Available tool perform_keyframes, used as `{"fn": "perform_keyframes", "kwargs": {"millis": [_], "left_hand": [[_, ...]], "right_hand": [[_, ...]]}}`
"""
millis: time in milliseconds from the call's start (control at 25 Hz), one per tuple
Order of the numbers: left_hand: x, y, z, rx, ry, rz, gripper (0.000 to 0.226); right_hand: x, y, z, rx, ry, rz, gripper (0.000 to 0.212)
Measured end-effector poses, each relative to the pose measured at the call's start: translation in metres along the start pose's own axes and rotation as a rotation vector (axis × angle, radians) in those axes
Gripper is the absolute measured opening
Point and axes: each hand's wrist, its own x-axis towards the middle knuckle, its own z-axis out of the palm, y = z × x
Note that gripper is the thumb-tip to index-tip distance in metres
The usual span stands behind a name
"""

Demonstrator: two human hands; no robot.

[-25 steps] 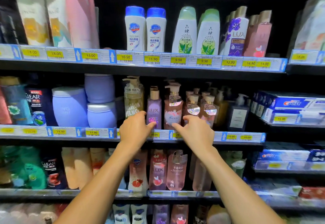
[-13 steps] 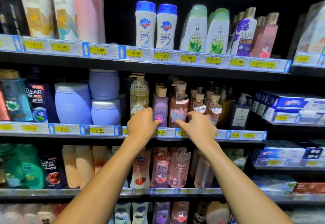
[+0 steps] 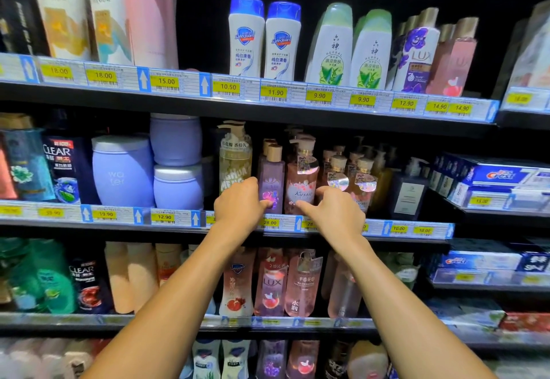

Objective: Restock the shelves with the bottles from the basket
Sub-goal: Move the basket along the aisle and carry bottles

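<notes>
2 bare forearms are stretched up from the bottom edge to the middle shelf [image 3: 119, 225], whose front rim is lined with yellow price tags. The left grip [image 3: 239, 204] is closed narrowly about the purple bottle [image 3: 272, 170]. Its thumb [image 3: 265, 203] is laid on the lower front of the label, and its curled fingers [image 3: 248, 183] are tucked in at the bottle's left side, in the gap beside the yellow pump bottle [image 3: 235, 164]. The right grip [image 3: 337, 213] is set in the same narrow way about the pink pump bottle [image 3: 303, 182]. Its thumb [image 3: 303, 207] is pointed at the bottle's lower front, and its bent fingers [image 3: 326, 191] are placed at the right side, just beside the row of pink bottles with shiny round tags [image 3: 337, 181]. How far the fingers reach behind either bottle is hidden by the backs of the hands. Both held bottles are stood upright at the front edge of the middle shelf, close side by side, the purple to the left of the pink. 3 lavender jars [image 3: 123, 170] are seen farther left on the same shelf, 1 stacked on another, and a dark pump bottle [image 3: 409, 191] farther right. On the upper shelf [image 3: 268, 111] 2 white bottles with blue caps [image 3: 246, 39] are stood side by side. Blue toothpaste boxes [image 3: 500, 175] are stacked at the right.
</notes>
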Motion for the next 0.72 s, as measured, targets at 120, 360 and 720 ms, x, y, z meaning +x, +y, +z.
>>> {"fn": "perform_keyframes", "kwargs": {"millis": [120, 360, 720], "left_hand": [[0.001, 0.000, 0.000, 0.020, 0.009, 0.006, 0.038], [-0.013, -0.013, -0.003, -0.137, 0.012, 0.038, 0.032], [-0.024, -0.069, -0.032, -0.208, 0.217, -0.069, 0.047]], "right_hand": [[0.001, 0.000, 0.002, -0.005, 0.005, 0.003, 0.043], [-0.002, 0.003, 0.004, 0.035, 0.000, -0.015, 0.044], [-0.028, -0.027, 0.005, 0.081, 0.058, -0.074, 0.029]]}}
